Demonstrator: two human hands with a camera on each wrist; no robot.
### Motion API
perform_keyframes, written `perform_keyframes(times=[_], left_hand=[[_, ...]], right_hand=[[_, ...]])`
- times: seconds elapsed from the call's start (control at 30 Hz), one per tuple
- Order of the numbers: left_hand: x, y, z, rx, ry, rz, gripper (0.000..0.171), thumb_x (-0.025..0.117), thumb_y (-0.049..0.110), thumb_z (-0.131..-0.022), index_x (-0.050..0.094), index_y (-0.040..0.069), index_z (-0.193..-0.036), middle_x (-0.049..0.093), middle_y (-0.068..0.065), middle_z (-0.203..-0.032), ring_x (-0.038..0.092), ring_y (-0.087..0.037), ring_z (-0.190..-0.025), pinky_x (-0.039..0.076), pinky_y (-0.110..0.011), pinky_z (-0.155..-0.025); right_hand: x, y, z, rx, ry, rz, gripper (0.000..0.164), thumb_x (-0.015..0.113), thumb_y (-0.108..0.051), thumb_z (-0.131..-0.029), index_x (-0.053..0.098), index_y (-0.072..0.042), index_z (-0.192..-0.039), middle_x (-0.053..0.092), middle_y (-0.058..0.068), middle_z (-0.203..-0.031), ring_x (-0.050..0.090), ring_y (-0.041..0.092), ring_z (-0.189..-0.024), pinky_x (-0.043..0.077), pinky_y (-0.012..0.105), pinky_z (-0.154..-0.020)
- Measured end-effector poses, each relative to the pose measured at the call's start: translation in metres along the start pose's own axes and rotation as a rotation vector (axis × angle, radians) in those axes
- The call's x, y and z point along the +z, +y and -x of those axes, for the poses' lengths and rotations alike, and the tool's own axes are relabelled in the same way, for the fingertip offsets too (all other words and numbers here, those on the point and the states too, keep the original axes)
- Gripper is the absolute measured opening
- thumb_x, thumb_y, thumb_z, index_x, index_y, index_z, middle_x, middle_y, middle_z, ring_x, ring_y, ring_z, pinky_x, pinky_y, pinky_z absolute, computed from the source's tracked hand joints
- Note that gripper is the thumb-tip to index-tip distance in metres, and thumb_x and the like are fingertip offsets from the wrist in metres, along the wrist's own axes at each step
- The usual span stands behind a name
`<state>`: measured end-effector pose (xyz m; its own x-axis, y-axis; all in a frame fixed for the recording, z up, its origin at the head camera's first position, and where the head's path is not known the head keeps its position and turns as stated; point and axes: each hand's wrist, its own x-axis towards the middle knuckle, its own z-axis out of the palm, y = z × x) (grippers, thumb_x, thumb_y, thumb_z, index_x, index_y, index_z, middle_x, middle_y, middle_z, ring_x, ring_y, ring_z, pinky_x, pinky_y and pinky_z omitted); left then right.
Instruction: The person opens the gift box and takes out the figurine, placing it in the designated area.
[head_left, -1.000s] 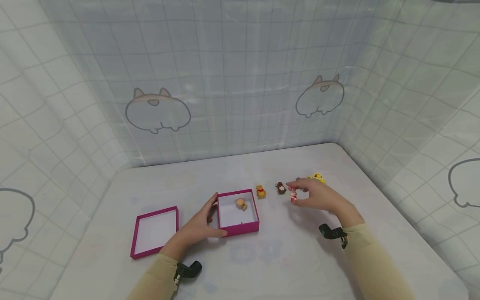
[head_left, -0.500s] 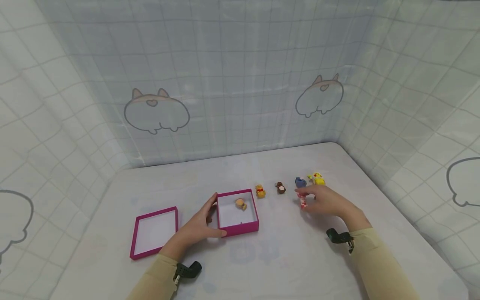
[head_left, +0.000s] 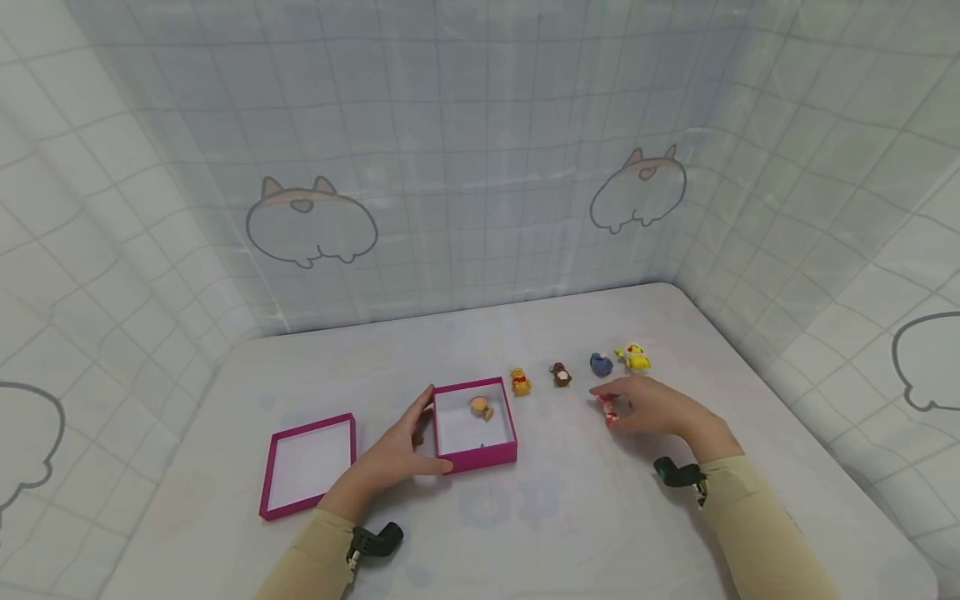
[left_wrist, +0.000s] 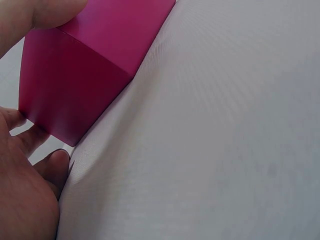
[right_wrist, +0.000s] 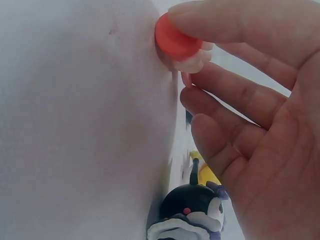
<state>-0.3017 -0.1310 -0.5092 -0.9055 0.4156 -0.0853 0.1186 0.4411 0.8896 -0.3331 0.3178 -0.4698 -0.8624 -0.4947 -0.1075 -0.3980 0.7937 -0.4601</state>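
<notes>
My left hand point(head_left: 396, 454) grips a square magenta box point(head_left: 483, 457) at its near left corner, thumb on the front wall and fingers along the left side. The box point(left_wrist: 75, 90) rests on the table in the left wrist view. Inside it lies a small tan figurine point(head_left: 481, 407). Between thumb and fingers my right hand point(head_left: 654, 406) pinches a pink-and-red figurine point(head_left: 608, 409), held low at the tabletop. Its round red base point(right_wrist: 176, 39) faces the right wrist camera. Past the curled fingers, a black-and-white figurine point(right_wrist: 187, 210) with purple parts stands close to the palm.
A shallow magenta lid point(head_left: 309, 467) lies with its white inside up, left of the left hand. Behind the right hand, a yellow bear figurine point(head_left: 521, 382), a brown figurine point(head_left: 560, 375), a blue figurine point(head_left: 601, 364) and a yellow figurine point(head_left: 636, 357) form a row.
My right hand has moved right and toward me with the pink-and-red figurine, uncovering the blue figurine and more of the yellow one. The left hand and the box have stayed put.
</notes>
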Motion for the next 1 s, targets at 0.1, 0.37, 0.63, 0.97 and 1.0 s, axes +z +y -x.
perform_keyframes(times=[0.1,0.37,0.63,0.97,1.0], left_hand=[[-0.0002,-0.0001,0.0003,-0.001,0.001,-0.003,0.126,0.09,0.045,-0.067,0.007,0.028,-0.16,0.015,0.009,-0.162,0.023,-0.017,-0.146,0.035,-0.042,-0.111],[0.0007,-0.0004,-0.0001,-0.001,0.004,-0.009,0.126,0.09,0.045,-0.066,0.008,0.029,-0.16,0.015,0.01,-0.162,0.024,-0.017,-0.146,0.036,-0.042,-0.11],[0.0004,0.0,0.0003,0.003,0.0,0.0,0.125,0.089,0.043,-0.068,0.007,0.027,-0.16,0.014,0.007,-0.163,0.021,-0.021,-0.147,0.034,-0.044,-0.111],[0.0018,-0.0009,0.0,-0.003,0.0,0.009,0.124,0.09,0.042,-0.068,0.007,0.028,-0.16,0.015,0.004,-0.163,0.021,-0.022,-0.147,0.034,-0.044,-0.111],[0.0017,-0.0006,0.0,-0.001,0.001,0.009,0.124,0.09,0.042,-0.068,0.008,0.028,-0.16,0.015,0.004,-0.163,0.021,-0.022,-0.147,0.034,-0.044,-0.111]], right_hand=[[-0.0005,-0.0027,0.0005,-0.001,-0.006,0.011,0.05,0.076,-0.014,-0.084,0.065,-0.017,-0.132,0.062,-0.009,-0.108,0.054,0.016,-0.095,0.049,0.037,-0.085],[-0.0016,-0.0082,-0.0002,0.024,-0.023,0.003,0.052,0.076,-0.012,-0.084,0.064,-0.017,-0.134,0.061,-0.008,-0.106,0.052,0.017,-0.095,0.048,0.036,-0.083],[0.0003,-0.0099,-0.0003,0.027,-0.034,-0.005,0.051,0.076,-0.015,-0.086,0.063,-0.018,-0.135,0.062,-0.006,-0.121,0.054,0.015,-0.102,0.049,0.041,-0.094],[-0.0033,-0.0066,-0.0013,0.025,-0.032,0.049,0.051,0.075,-0.012,-0.085,0.063,-0.016,-0.135,0.062,-0.004,-0.112,0.052,0.019,-0.097,0.049,0.038,-0.086],[-0.0039,-0.0063,-0.0012,0.024,-0.032,0.051,0.051,0.074,-0.011,-0.085,0.063,-0.015,-0.135,0.061,-0.004,-0.11,0.052,0.02,-0.096,0.049,0.038,-0.084]])
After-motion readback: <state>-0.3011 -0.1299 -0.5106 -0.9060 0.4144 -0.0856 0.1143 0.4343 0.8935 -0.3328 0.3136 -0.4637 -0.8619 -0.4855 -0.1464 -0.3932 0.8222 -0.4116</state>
